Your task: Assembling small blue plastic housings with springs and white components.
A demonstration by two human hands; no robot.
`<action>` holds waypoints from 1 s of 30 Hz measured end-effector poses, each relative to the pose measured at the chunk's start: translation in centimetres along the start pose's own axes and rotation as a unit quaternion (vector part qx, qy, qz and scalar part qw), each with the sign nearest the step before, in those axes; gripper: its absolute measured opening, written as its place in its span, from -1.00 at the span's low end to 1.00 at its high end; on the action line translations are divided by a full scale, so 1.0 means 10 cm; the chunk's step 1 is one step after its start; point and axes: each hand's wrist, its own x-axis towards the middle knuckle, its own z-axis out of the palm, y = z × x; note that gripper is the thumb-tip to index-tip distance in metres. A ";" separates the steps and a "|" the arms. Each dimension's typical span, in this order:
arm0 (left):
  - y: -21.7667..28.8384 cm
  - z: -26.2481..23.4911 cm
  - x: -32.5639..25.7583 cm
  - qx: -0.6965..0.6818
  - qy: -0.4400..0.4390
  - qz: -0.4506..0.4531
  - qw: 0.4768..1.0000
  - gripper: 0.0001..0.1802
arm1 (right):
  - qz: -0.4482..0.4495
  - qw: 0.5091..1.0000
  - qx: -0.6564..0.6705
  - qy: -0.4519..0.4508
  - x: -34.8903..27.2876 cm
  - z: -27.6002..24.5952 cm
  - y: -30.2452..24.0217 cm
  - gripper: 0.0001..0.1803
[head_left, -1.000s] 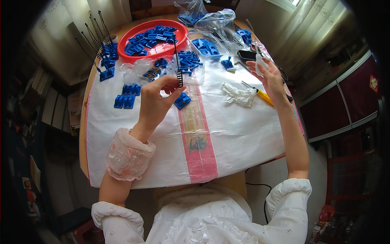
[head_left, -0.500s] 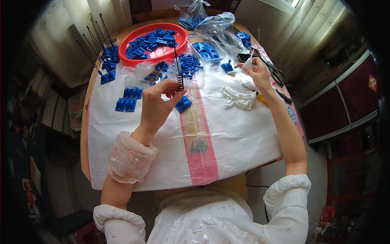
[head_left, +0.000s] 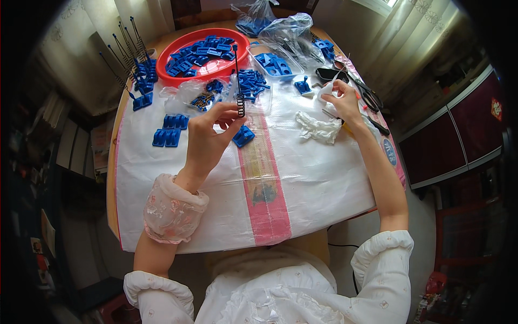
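Observation:
My left hand (head_left: 211,132) pinches a black coil spring (head_left: 240,107) between thumb and fingers, held upright above the table. A thin dark rod with a blue tip (head_left: 235,48) rises from the spring. Just beyond that hand, a blue plastic part (head_left: 244,136) lies on the white sheet. My right hand (head_left: 343,101) is closed on a small white squeeze bottle (head_left: 326,93), partly hidden by the fingers. Near it are a crumpled white cloth (head_left: 317,128) and a blue piece on a light base (head_left: 302,85).
A red basin (head_left: 162,70) of blue parts stands at the back, beside a clear tray (head_left: 297,72). Blue bases with springs and rods (head_left: 142,101) stand at far left. Blue parts (head_left: 171,129) lie left of centre. Scissors (head_left: 369,98) rest at the right edge.
My right hand has shifted slightly, and the bottle's thin nozzle no longer stands up clearly above the fingers. My left hand still holds the spring in nearly the same place.

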 end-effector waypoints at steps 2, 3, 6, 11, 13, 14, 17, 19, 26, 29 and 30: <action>0.02 0.03 0.02 -0.011 0.000 -0.001 1.000 -0.73 | -0.024 1.000 -0.011 0.004 0.02 -0.05 0.05 -0.58; 0.02 0.02 0.02 -0.012 0.000 -0.005 1.000 -0.72 | -0.020 1.000 -0.011 0.010 0.01 -0.04 0.01 -0.57; 0.01 0.00 0.00 -0.009 0.000 -0.006 1.000 -0.70 | -0.020 0.998 -0.014 0.051 -0.11 -0.10 -0.25 -0.55; -0.01 -0.02 -0.01 -0.011 0.000 -0.009 1.000 -0.72 | -0.072 0.985 0.032 0.154 -0.56 -0.20 -0.84 -0.77; 0.00 -0.03 0.00 -0.003 -0.001 -0.013 1.000 -0.72 | -0.114 0.988 0.072 0.073 -0.77 -0.09 -1.30 -0.85; 0.02 -0.02 0.00 -0.004 -0.004 -0.014 1.000 -0.72 | -0.154 0.984 0.091 0.022 -0.84 0.00 -1.50 -0.88; 0.00 -0.02 -0.02 -0.006 -0.006 -0.013 1.000 -0.70 | -0.108 0.973 0.149 -0.138 -0.84 0.32 -1.83 -0.85; 0.00 -0.04 -0.01 -0.015 -0.007 -0.014 1.000 -0.67 | -0.077 0.968 0.152 -0.182 -0.75 0.49 -1.91 -0.81; 0.09 -0.04 -0.02 -0.026 -0.015 -0.046 0.999 -0.54 | -0.086 0.967 0.168 -0.170 -0.71 0.70 -1.94 -0.76; 0.12 -0.04 -0.04 -0.028 -0.014 -0.040 0.999 -0.52 | -0.073 0.971 0.152 -0.171 -0.72 0.70 -1.94 -0.76; 0.12 -0.04 -0.04 -0.031 -0.013 -0.037 0.999 -0.52 | -0.088 0.971 0.152 -0.161 -0.72 0.71 -1.94 -0.76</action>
